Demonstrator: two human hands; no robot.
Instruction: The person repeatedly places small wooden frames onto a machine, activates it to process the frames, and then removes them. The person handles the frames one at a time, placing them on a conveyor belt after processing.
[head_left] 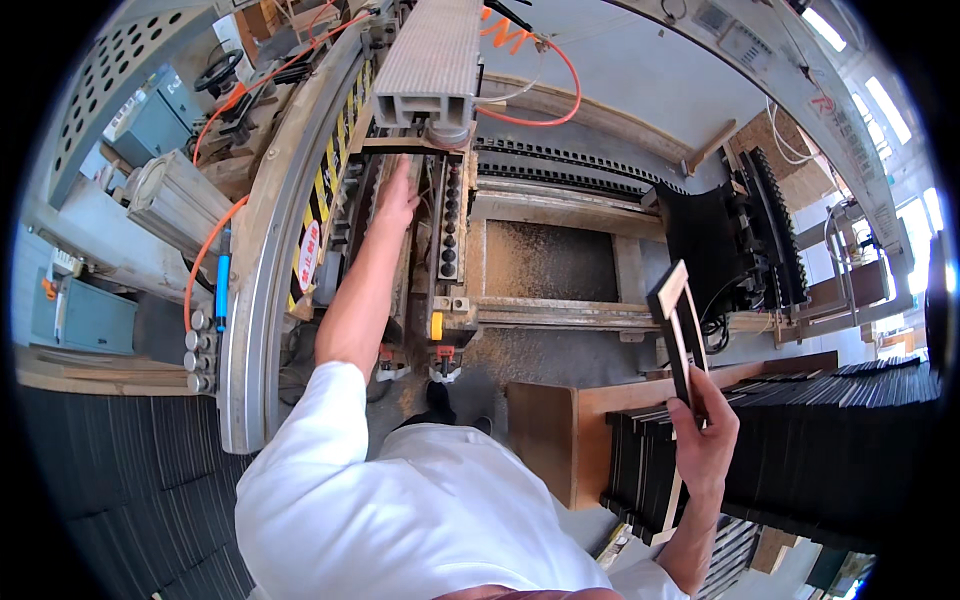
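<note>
My left hand reaches far forward over the machine bed, beside the long bar with a row of dark round knobs. Its fingers look stretched out, somewhat smeared, and nothing shows in them. Just beyond it, a dark crosspiece spans the bed under the ribbed metal beam. At my right, my right hand is closed on the lower end of a narrow rectangular frame. This frame has black faces and pale wooden edges and is held upright, tilted, above the stacked black pieces.
A wooden box stands near my right side, beside the stack. More black pieces are piled at the left. Sawdust lies inside the machine's framework. A rail with yellow-black stripes and an orange hose run along the left.
</note>
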